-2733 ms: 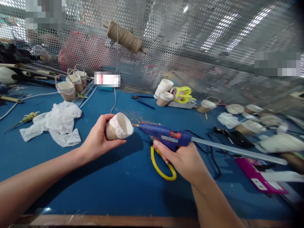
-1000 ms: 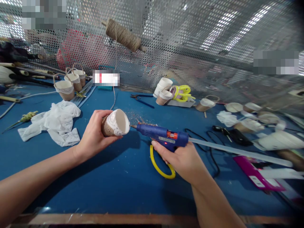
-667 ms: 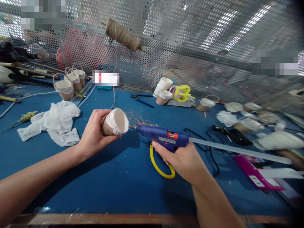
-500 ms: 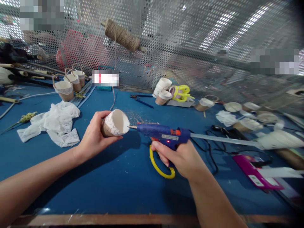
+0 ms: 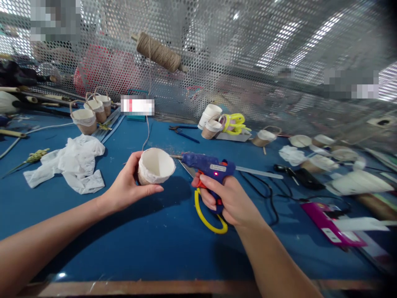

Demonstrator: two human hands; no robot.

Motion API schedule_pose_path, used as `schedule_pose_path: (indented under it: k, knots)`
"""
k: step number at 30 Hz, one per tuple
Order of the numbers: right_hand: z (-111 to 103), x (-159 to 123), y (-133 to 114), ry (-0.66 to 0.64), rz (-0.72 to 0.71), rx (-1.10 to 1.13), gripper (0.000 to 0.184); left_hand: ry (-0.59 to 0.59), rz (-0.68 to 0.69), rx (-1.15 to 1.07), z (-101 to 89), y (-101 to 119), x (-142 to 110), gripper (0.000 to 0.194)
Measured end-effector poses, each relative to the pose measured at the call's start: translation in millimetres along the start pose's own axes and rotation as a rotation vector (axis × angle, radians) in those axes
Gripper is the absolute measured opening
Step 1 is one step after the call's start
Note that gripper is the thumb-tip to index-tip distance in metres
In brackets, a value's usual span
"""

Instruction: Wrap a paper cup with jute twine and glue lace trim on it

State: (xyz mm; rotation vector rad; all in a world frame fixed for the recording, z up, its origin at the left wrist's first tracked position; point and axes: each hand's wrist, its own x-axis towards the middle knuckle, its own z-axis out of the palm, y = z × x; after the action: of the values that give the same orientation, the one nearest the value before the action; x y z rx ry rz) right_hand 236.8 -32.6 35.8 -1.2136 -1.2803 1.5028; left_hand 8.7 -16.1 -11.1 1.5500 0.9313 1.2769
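My left hand [image 5: 130, 182] is wrapped round a small cup [image 5: 155, 169], white inside, with brown covering below and white lace along its rim. The cup is tilted so that its mouth partly faces me. In my right hand [image 5: 228, 194] is a blue hot glue gun [image 5: 201, 161] with an orange trigger and a lit red light. Its metal nozzle points left at the far right side of the cup's rim; whether it touches, I cannot tell. A clear glue stick [image 5: 260, 171] sticks out of its back. Under the gun lie yellow-handled scissors [image 5: 206, 219], partly hidden.
Crumpled white lace [image 5: 70, 163] lies on the blue table at left, with several handled cups [image 5: 85, 120] behind it. Pliers [image 5: 184, 131] and stacked white cups [image 5: 211, 114] stand farther back. At right are black cables and a magenta power strip [image 5: 331, 225]. A twine spool [image 5: 158, 51] hangs on the mesh.
The cup has turned, showing more of its inside, and shifted slightly right and down. The glue gun has tilted and moved a little up at its nozzle; its glue stick now shows a free end.
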Motion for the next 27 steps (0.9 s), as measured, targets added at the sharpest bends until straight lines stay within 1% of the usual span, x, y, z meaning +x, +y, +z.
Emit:
schedule_pose_path:
  k: [4, 7, 10, 14, 15, 18, 22, 24, 27]
  knots:
    - [1, 1, 4, -0.003, -0.016, -0.04, 0.023, -0.014, -0.033, -0.046, 0.2, 2, -1, 0.066]
    - [2, 1, 3, -0.032, -0.039, -0.084, 0.023, -0.028, -0.026, -0.03, -0.5, 0, -2, 0.065]
    - [1, 0, 1, -0.071, -0.028, -0.093, 0.023, -0.04, -0.01, -0.012, -0.9, -2, -1, 0.065]
    - [-5, 1, 2, 0.012, -0.056, -0.072, 0.022, -0.026, -0.002, -0.013, -1.0, -1, 0, 0.067]
    - [-6, 1, 2, 0.018, -0.064, -0.093, 0.022, -0.026, -0.003, -0.013, -1.1, -1, 1, 0.067]
    - [-7, -1, 0, -0.021, -0.083, -0.232, 0.024, -0.04, 0.0, 0.012, -1.7, -2, 0, 0.065]
    - [-6, -5, -5, -0.021, -0.125, -0.473, 0.035, -0.042, 0.023, 0.099, -3.0, -4, -2, 0.065]
    - [-6, -5, -6, -0.009, -0.15, -0.513, 0.035, -0.044, 0.039, 0.131, -3.5, -3, -2, 0.065]
    - [-9, -3, -5, 0.026, -0.154, -0.529, 0.029, -0.064, 0.041, 0.147, -3.6, -1, -1, 0.063]
